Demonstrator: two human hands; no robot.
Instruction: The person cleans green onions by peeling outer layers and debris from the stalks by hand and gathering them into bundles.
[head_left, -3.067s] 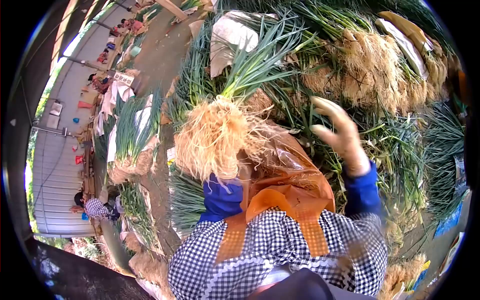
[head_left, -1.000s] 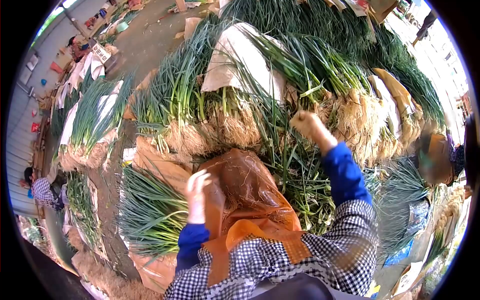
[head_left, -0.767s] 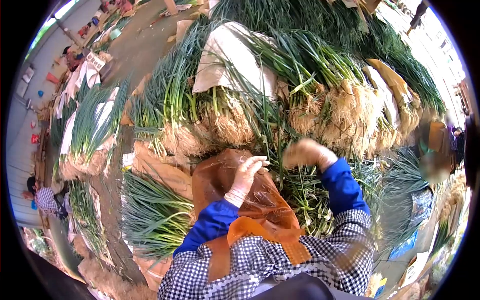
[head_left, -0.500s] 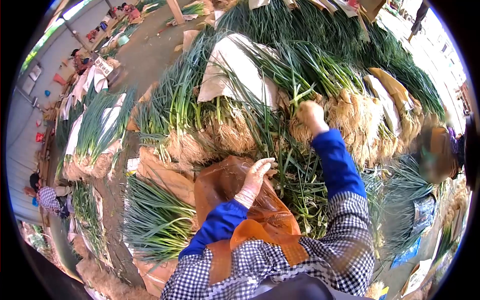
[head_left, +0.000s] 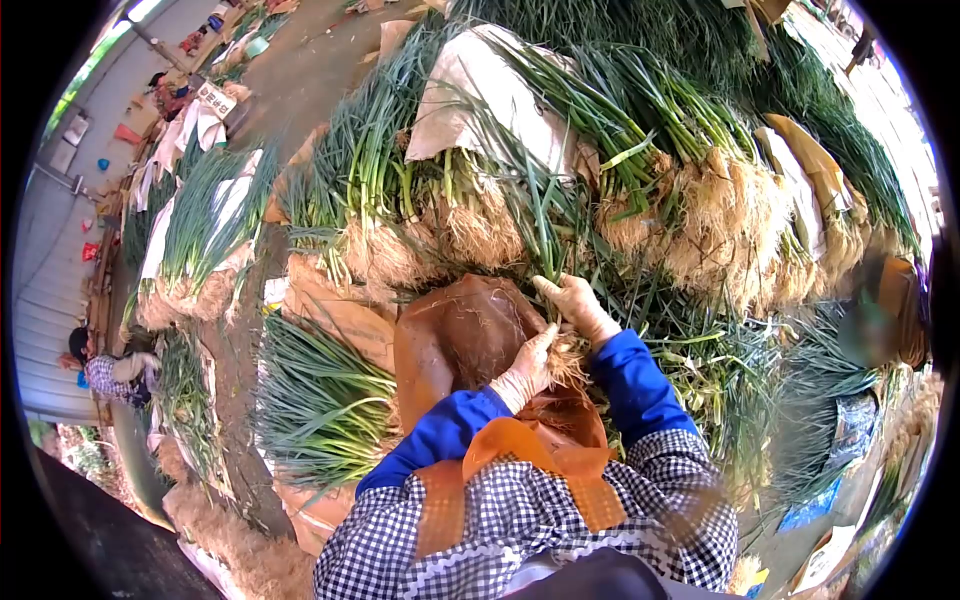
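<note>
In my right hand point(head_left: 582, 308) is a green onion point(head_left: 546, 240), gripped low on its stalk, with its leaves pointing away from me. My left hand point(head_left: 528, 372) is closed beside it, its thumb and fingers pinching at the pale, stringy roots point(head_left: 570, 362). Both hands are close together over a brown plastic apron point(head_left: 432, 350) across my lap. Just beyond them lie bundled green onions with thick root clumps point(head_left: 725, 225). The fingertips of my left hand are partly hidden by the roots.
A pile of green onions point(head_left: 325, 405) lies on my left on brown sheeting. Loose leaves and trimmings point(head_left: 690, 370) cover the ground to my right. A pale sack point(head_left: 480, 95) rests over the bundles ahead. Another person point(head_left: 115, 375) is at the far left.
My right hand has come back from the bundles toward my lap with a green onion. My left hand, open before, has closed at its roots. The view has shifted slightly.
</note>
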